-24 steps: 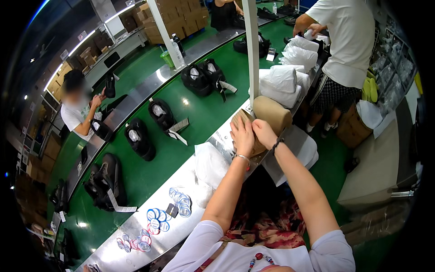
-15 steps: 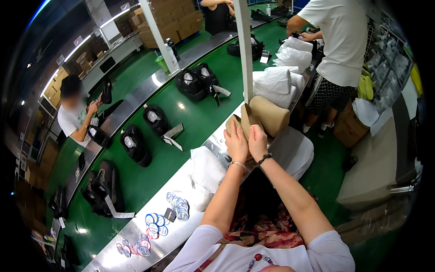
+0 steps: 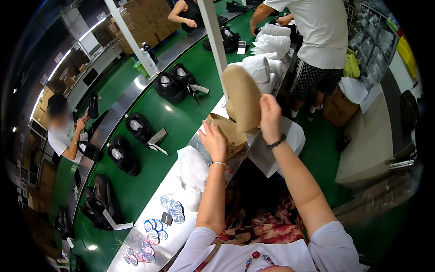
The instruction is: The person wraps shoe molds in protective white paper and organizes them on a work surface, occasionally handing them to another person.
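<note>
My right hand grips the right edge of a smooth tan bundle, curved like folded brown paper, held up and tilted. Just below it lies an open brown paper-like box or tray on the metal ledge. My left hand rests against this box's left side, its fingers stretched out. What the box holds is mostly hidden. White crumpled wrapping sits left of my left wrist. Round blue-rimmed stickers and red-rimmed ones lie on the ledge nearer me.
Black shoes with paper tags stand along the green conveyor belt. A white post rises beside the ledge. White wrapped bundles are piled beyond my hands, near a co-worker. Another person sits across, handling a shoe.
The tan bundle has come up from beside the box into my right hand. My hands have moved apart, the left staying at the box. The whole view has shifted slightly.
</note>
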The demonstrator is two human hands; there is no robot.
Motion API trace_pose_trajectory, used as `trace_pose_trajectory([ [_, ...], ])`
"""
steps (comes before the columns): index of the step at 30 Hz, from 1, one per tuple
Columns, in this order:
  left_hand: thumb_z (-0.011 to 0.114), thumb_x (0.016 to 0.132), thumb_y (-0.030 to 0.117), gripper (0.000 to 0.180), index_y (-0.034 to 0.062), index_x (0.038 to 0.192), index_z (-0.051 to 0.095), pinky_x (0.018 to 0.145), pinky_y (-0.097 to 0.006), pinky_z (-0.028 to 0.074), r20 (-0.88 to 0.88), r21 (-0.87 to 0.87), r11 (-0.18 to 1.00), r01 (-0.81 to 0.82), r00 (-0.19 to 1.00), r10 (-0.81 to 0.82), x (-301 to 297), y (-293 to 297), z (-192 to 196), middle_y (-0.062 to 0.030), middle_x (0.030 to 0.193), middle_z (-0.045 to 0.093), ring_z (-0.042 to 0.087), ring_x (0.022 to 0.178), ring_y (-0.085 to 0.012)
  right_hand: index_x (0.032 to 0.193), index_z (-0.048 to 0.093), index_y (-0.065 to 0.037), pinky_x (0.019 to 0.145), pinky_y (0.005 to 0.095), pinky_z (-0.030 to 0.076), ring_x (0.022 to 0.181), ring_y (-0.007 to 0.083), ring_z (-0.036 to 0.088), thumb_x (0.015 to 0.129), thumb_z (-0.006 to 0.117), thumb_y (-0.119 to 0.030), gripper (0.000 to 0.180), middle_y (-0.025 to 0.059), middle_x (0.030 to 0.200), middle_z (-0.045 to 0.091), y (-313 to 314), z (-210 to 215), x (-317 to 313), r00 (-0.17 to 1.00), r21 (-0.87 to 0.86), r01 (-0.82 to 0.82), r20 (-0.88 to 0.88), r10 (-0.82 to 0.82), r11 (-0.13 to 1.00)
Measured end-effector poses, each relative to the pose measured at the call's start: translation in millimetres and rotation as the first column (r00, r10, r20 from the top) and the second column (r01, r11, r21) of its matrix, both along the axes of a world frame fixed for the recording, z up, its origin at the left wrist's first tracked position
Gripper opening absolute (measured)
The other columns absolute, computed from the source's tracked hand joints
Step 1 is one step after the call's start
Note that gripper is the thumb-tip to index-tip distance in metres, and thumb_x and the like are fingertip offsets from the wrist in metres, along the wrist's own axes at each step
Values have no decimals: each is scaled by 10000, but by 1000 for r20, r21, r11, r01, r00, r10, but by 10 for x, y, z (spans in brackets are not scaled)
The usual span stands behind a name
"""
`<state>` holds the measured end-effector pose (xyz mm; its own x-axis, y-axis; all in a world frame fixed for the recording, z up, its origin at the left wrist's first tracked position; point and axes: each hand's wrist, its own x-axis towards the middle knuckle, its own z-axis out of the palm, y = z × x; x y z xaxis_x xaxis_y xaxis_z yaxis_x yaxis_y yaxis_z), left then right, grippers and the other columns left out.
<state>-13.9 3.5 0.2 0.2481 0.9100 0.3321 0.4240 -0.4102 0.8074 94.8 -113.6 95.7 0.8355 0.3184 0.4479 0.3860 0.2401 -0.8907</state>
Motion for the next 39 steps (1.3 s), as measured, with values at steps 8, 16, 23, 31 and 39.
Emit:
trace_pose_trajectory([
  [8, 484, 940, 255, 304, 24, 1137, 515, 844, -275, 419, 814, -493, 325, 807, 560, -155, -273, -1221, 587, -39, 1020, 571, 538, 916, -116, 923, 584, -29, 700, 227, 458, 775, 93, 570, 917, 434, -141, 187, 11, 847, 597, -1336, -397, 4, 605, 169, -339, -714, 352, 926],
  [16, 537, 910, 144, 198, 9, 1055, 548, 899, -291, 400, 724, -689, -91, 719, 688, -49, -458, -1609, -766, -47, 1038, 605, 546, 984, -139, 980, 629, -17, 708, 258, 463, 805, 130, 591, 902, 523, -198, 225, 28, 862, 636, -1870, -2252, 308, 767, -352, -202, -637, -76, 914],
  [23, 526, 901, 131, 292, -29, 1145, 498, 968, -346, 364, 552, -834, -38, 551, 833, -39, -425, -1384, -1076, -109, 1155, 561, 519, 1077, -213, 1286, 457, -120, 1018, 473, 297, 1286, 336, 319, 866, 527, -253, 446, 144, 1371, 377, -737, -2979, 891, 895, -819, 303, 421, 150, 487],
  [31, 542, 901, 151, 340, -31, 1180, 477, 987, -313, 325, 459, -888, -13, 460, 888, 35, -200, -1305, -1248, -123, 1197, 523, 470, 1126, -205, 1288, 465, -159, 1056, 496, 226, 1319, 287, 287, 887, 493, -268, 416, 100, 1410, 346, -745, -3482, 1005, 894, -887, 300, 390, 221, 350],
  [39, 542, 891, 122, 315, -2, 1177, 499, 976, -302, 321, 436, -892, 122, 436, 899, -25, -98, -1203, -1523, -87, 1208, 519, 460, 1130, -192, 1065, 606, -1, 902, 253, 405, 1028, 191, 558, 924, 491, -177, 253, 80, 1072, 620, -1103, -3569, 1335, 925, -310, -76, -376, -49, 948],
])
